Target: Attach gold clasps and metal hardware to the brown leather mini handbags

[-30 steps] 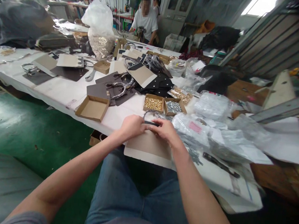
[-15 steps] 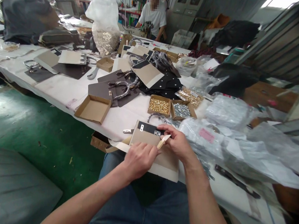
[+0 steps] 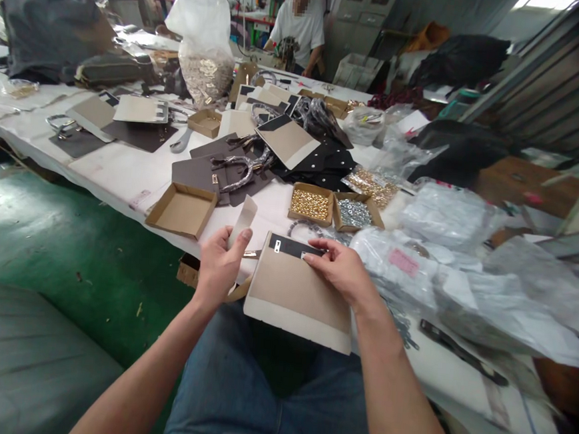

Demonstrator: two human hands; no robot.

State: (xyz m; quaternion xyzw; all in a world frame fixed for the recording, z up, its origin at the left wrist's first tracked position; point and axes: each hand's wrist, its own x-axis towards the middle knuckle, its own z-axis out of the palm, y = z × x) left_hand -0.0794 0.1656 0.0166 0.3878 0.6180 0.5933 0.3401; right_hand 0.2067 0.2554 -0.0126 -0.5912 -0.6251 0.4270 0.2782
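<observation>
A tan panel (image 3: 294,291) with a black top band and small metal fittings lies at the table's near edge, overhanging my lap. My right hand (image 3: 341,271) rests on its upper right part, fingertips pinching at a metal fitting on the black band. My left hand (image 3: 219,265) is just left of the panel, closed on a pale strip of backing paper (image 3: 243,219) that stands up from between thumb and fingers. A small metal clasp (image 3: 249,254) lies on the table between my left hand and the panel.
An empty cardboard box (image 3: 180,210) sits left of my hands. Two small boxes hold gold (image 3: 310,204) and silver (image 3: 354,213) hardware. Clear plastic bags (image 3: 446,263) pile up at right. More panels and handles (image 3: 238,169) cover the table. A person (image 3: 300,34) works far back.
My left hand pulled the pale strip off the panel, first down toward me, then up and to the left. My right hand stayed on the panel's black band.
</observation>
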